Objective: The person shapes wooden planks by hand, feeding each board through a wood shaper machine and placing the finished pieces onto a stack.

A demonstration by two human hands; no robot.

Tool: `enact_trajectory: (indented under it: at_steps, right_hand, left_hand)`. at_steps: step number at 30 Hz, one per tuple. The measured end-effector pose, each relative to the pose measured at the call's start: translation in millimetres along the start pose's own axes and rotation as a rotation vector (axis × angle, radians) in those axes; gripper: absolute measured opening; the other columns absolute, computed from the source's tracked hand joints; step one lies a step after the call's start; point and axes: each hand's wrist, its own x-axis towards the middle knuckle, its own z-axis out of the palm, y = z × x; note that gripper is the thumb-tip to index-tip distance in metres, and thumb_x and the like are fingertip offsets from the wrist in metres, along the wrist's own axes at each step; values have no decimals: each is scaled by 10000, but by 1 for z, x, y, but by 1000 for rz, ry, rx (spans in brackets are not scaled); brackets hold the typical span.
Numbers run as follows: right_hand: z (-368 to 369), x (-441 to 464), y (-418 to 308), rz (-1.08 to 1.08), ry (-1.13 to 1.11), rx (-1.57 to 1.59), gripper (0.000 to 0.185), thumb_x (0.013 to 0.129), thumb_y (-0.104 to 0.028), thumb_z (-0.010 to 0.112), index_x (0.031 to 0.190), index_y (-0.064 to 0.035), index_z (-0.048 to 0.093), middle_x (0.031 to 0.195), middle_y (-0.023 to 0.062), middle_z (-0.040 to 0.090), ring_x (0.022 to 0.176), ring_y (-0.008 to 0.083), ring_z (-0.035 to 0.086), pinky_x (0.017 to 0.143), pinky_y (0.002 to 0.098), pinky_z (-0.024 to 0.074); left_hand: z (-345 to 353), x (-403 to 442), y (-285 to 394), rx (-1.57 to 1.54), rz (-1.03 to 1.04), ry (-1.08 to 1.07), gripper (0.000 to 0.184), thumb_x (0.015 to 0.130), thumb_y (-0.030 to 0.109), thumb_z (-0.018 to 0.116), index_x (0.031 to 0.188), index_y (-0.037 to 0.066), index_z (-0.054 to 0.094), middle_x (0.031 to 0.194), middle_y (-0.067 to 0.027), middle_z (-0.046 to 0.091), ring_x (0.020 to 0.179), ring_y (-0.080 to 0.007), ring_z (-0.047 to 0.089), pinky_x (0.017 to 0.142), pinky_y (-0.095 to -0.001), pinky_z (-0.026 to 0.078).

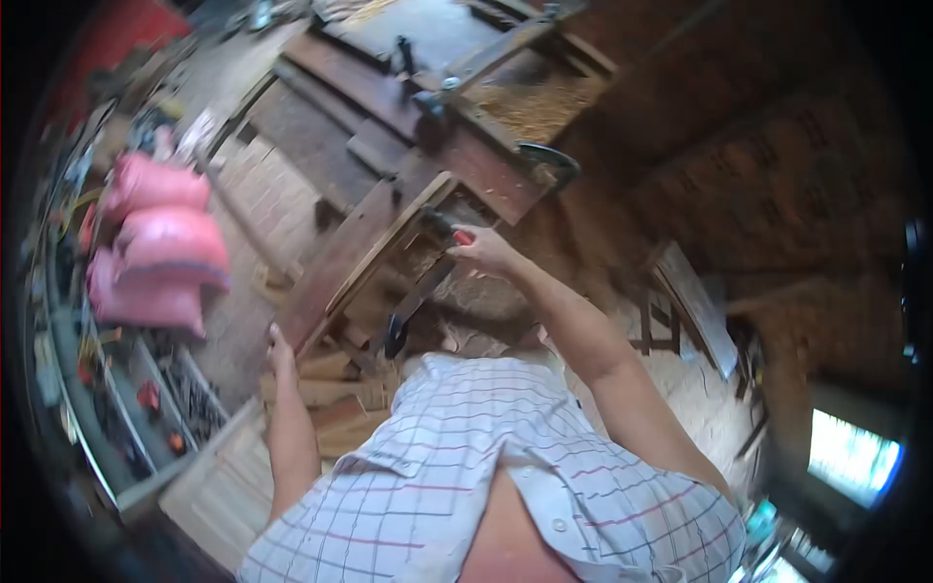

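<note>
My right hand [486, 253] is closed around a red-handled tool [463, 236]. Its dark end points left over the machine's wooden frame, and blur hides its exact kind. Low on the left, my left hand [281, 352] grips the near end of a long reddish-brown board [335, 257]. The board slants up and away toward the machine. Beside it runs a lighter wooden rail [389, 241], between my two hands. Under my right hand a dark bar with a black knob [394, 335] angles down toward my shirt.
A woodworking machine [369, 97] stands ahead, with shavings in an opening [535, 102]. Pink sacks [160, 243] are piled at left, above a tray of tools [146, 398]. Wood offcuts [330, 389] lie close to my body. A pale panel [695, 306] leans at right.
</note>
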Motion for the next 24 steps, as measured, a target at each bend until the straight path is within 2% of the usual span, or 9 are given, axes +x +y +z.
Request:
enact_trajectory:
  at_steps: [2, 4, 5, 7, 11, 13, 19, 22, 24]
  right_hand:
    - [-2, 14, 33, -202, -34, -154, 522, 890, -241, 727, 1350, -15, 633, 1159, 213, 740, 1078, 222, 698, 928, 385, 548]
    - [1, 1, 33, -258, -13, -43, 557, 909, -220, 698, 1404, 11, 588, 1284, 243, 696, 1196, 294, 682, 1020, 375, 522]
    - [3, 4, 43, -269, -80, -29, 557, 909, -220, 698, 1404, 11, 588, 1284, 243, 696, 1196, 294, 682, 1020, 375, 522]
    - [-6, 17, 61, -397, -51, -194, 631, 931, -217, 681, 1527, -84, 523, 974, 86, 695, 770, 134, 647, 634, 330, 560]
    - [-8, 13, 64, -413, -5, -174, 643, 923, -208, 661, 1532, -73, 504, 1117, 165, 733, 907, 250, 722, 763, 377, 589]
    - [-12, -4, 38, -345, 0, -218, 579, 929, -241, 640, 1456, -19, 551, 1379, 269, 631, 1264, 427, 620, 1061, 428, 506]
    - [-9, -20, 16, -263, 38, -235, 606, 913, -300, 656, 1479, -108, 552, 1317, 250, 672, 1220, 441, 636, 1020, 452, 526]
    - [-19, -32, 22, -258, -23, -74, 668, 884, -408, 714, 1476, -140, 557, 1351, 231, 660, 1213, 436, 644, 1027, 478, 515]
    - [-50, -61, 24, -110, -181, -217, 693, 878, -445, 711, 1476, -131, 558, 1379, 224, 650, 1245, 422, 630, 1052, 479, 503]
  left_hand:
    - [14, 8, -12, 310, -19, 184, 901, 967, 726, 516, 1329, -89, 646, 1421, -301, 610, 1360, -439, 552, 1141, -486, 417]
    - [12, -22, 2, 381, -39, 191, 831, 976, 674, 523, 1371, -48, 632, 1425, -301, 605, 1380, -467, 525, 1165, -487, 395]
    - [18, -41, 15, 439, -119, 203, 853, 982, 690, 479, 1446, -19, 582, 1580, -299, 451, 1450, -482, 437, 1205, -519, 341]
    - [38, -66, 24, 520, -259, 265, 893, 992, 699, 418, 1515, -20, 501, 1692, -312, 211, 1525, -498, 298, 1232, -569, 281]
    - [52, -84, 34, 579, -256, 208, 907, 1000, 696, 384, 1545, -27, 452, 1709, -321, 66, 1552, -494, 222, 1238, -613, 236]
    - [58, -69, 21, 655, -241, 200, 888, 1003, 689, 393, 1538, -15, 466, 1689, -347, 88, 1550, -493, 209, 1239, -611, 227]
    - [61, -67, 13, 547, -172, 284, 925, 982, 719, 424, 1450, -73, 524, 1655, -366, 119, 1487, -574, 207, 1231, -620, 207]
    - [55, -49, 0, 791, -127, 155, 843, 1002, 698, 306, 1410, 22, 600, 1407, -290, 582, 1370, -514, 384, 1130, -599, 291]
    - [52, -55, 7, 1056, 14, 70, 782, 1035, 670, 232, 1445, 113, 596, 1427, -255, 585, 1329, -513, 442, 1134, -607, 311]
